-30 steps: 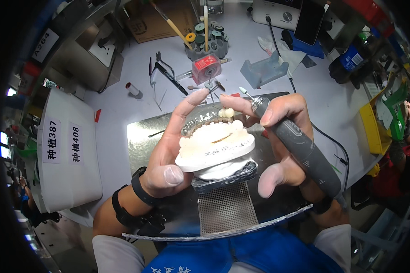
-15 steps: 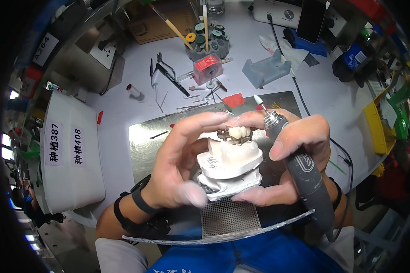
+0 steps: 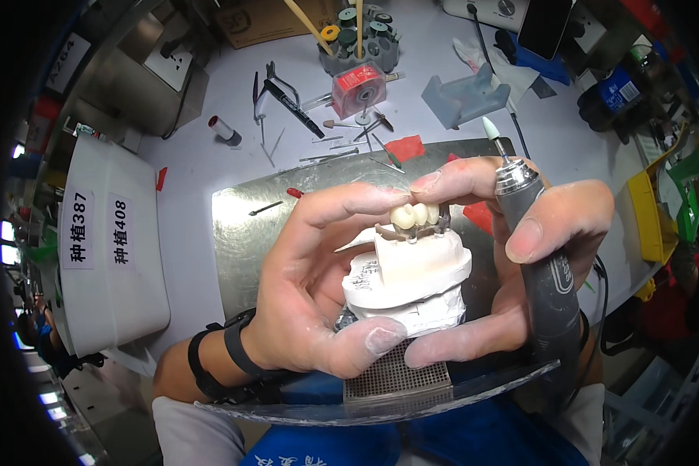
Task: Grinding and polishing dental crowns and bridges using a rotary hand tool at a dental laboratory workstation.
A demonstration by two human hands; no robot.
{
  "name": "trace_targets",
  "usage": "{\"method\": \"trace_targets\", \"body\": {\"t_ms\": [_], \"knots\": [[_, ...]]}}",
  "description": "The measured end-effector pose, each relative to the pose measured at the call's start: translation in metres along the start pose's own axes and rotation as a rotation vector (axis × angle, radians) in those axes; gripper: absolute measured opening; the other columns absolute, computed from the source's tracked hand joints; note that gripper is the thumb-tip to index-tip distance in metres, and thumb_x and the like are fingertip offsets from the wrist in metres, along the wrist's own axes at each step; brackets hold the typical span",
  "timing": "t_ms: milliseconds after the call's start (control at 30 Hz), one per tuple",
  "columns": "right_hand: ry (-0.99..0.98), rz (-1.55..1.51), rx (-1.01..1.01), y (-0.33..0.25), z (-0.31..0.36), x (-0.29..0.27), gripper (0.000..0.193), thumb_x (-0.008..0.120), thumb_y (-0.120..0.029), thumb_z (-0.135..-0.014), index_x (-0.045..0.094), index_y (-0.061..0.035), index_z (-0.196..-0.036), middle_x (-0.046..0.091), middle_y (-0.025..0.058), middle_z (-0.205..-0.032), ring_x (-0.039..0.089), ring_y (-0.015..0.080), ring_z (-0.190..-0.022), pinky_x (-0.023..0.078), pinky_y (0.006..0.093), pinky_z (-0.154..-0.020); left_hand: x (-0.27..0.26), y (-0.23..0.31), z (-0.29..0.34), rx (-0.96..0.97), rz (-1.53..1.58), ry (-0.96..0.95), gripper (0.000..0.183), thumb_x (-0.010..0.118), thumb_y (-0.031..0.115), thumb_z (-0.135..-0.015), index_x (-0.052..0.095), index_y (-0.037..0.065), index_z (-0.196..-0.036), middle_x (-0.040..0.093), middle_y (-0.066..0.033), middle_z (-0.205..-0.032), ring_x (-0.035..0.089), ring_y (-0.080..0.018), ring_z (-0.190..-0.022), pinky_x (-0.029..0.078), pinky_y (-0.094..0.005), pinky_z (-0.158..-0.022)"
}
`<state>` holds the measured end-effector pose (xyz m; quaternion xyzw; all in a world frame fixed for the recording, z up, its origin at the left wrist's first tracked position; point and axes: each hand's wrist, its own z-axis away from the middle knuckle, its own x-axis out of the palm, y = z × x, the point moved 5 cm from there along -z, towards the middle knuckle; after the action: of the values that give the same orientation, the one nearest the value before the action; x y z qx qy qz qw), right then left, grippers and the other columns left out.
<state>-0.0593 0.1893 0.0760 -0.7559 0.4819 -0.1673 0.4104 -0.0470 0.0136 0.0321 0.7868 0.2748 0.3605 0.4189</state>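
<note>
A white plaster dental model (image 3: 412,268), with handwriting on its side, is held upright between both hands. Along its top runs a metal framework (image 3: 426,232) bearing tooth-coloured crowns (image 3: 414,213). My left hand (image 3: 299,299) is closed round the model's left side, thumb low at the base, fingertips up by the crowns. My right hand (image 3: 512,291) steadies the other side with fingers above and below. It also grips a dark rotary handpiece (image 3: 550,311), tilted upward. A pale pointed grinding bit (image 3: 490,128) sticks out of its tip, away from the model.
Under my hands lies a metal plate (image 3: 237,256); nearer is a perforated grille (image 3: 396,382) behind a clear shield edge (image 3: 481,396). Beyond are loose burs, a black pen (image 3: 295,109), a bur holder (image 3: 373,58) and a grey stand (image 3: 466,97). A white bin (image 3: 124,311) stands left.
The model, hands and handpiece have shifted slightly right, and the model is turned a little. My left thumb has moved right across the model's base. The bench appears shifted upward in view.
</note>
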Motion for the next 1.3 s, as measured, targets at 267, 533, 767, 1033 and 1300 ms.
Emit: {"method": "trace_targets", "body": {"t_ms": [267,533,767,1033,1300], "knots": [[0.268,-0.131,-0.109,0.017,-0.001,-0.001,0.069,0.102,-0.012,-0.054,0.057,-0.0053,-0.105,0.064,0.013,-0.095,0.07,0.0238,-0.095,0.058,0.0353,-0.081,0.008,-0.007,0.004,-0.276,0.231,0.259,0.087,0.079,0.012,-0.078,0.029,0.004,-0.149,0.049,-0.023,-0.14,0.053,-0.0284,-0.132,0.046,-0.0435,-0.111],[0.068,0.041,-0.043,0.018,-0.001,-0.004,0.09,0.102,-0.003,-0.052,0.041,-0.0098,-0.118,0.063,0.034,-0.117,0.07,0.0339,-0.107,0.06,0.0404,-0.089,-0.009,-0.009,0.001,-0.287,0.18,0.229,0.087,0.079,0.014,-0.078,0.029,0.007,-0.149,0.05,-0.021,-0.135,0.054,-0.0312,-0.13,0.046,-0.0461,-0.112],[0.096,-0.191,0.099,0.018,0.003,-0.002,0.068,0.081,0.014,-0.073,0.037,-0.0163,-0.116,0.06,0.0356,-0.124,0.063,0.0382,-0.12,0.052,0.0502,-0.103,-0.009,-0.012,0.004,-0.275,0.298,0.164,0.087,0.077,0.02,-0.08,0.026,0.012,-0.15,0.05,-0.0215,-0.137,0.053,-0.032,-0.131,0.046,-0.0462,-0.11],[0.019,-0.203,-0.007,0.01,0.005,0.002,0.08,0.089,0.008,-0.07,0.039,-0.0193,-0.126,0.058,0.0328,-0.128,0.061,0.0392,-0.123,0.05,0.051,-0.106,-0.004,-0.011,0.004,-0.132,0.327,-0.01,0.081,0.075,0.018,-0.08,0.028,0.01,-0.145,0.05,-0.0215,-0.137,0.054,-0.0306,-0.129,0.047,-0.0433,-0.107],[0.003,-0.206,0.022,0.005,0.005,0.003,0.083,0.09,0.006,-0.068,0.039,-0.02,-0.128,0.057,0.0319,-0.128,0.061,0.0388,-0.124,0.052,0.0522,-0.106,0.005,-0.006,0.006,-0.274,0.388,0.109,0.083,0.074,0.018,-0.077,0.027,0.009,-0.145,0.05,-0.0211,-0.137,0.054,-0.0301,-0.13,0.047,-0.0431,-0.107]]}}
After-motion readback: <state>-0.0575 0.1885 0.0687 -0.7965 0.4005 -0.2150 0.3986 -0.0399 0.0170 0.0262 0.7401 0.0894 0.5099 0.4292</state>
